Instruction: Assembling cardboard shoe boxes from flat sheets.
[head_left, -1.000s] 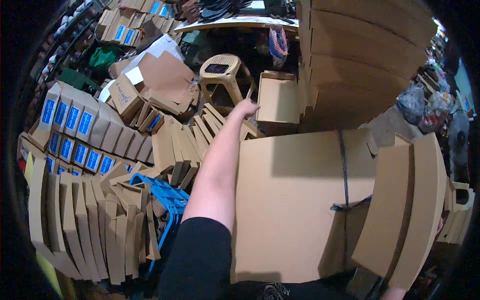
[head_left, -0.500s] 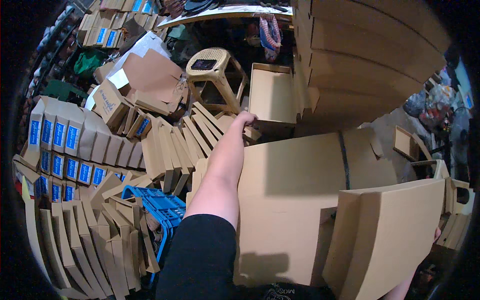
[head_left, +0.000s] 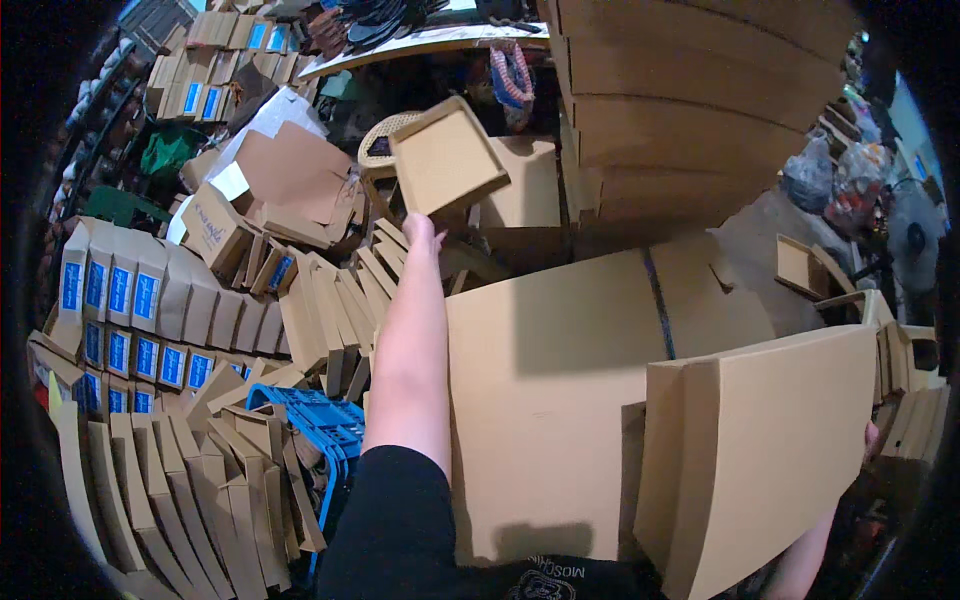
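Observation:
My left arm reaches far forward. At its end my left hand is closed on the near corner of a shallow open cardboard box, raised and tilted in front of the stool. Close behind and to the right of it lies another pale brown cardboard piece. On the right I carry a folded-edge cardboard box against my body. Only a few fingertips of my right hand show at its far right edge; the rest of that hand is hidden behind it.
A large cardboard box with a dark strap lies before me. Tall stacked cartons stand behind it. Several narrow boxes and a blue plastic crate crowd the left. Plastic bags are at the far right.
My left hand has lifted the shallow cardboard box from beside the tall cartons and swung it left, tilting it. The view has shifted slightly. The right hand still carries its box.

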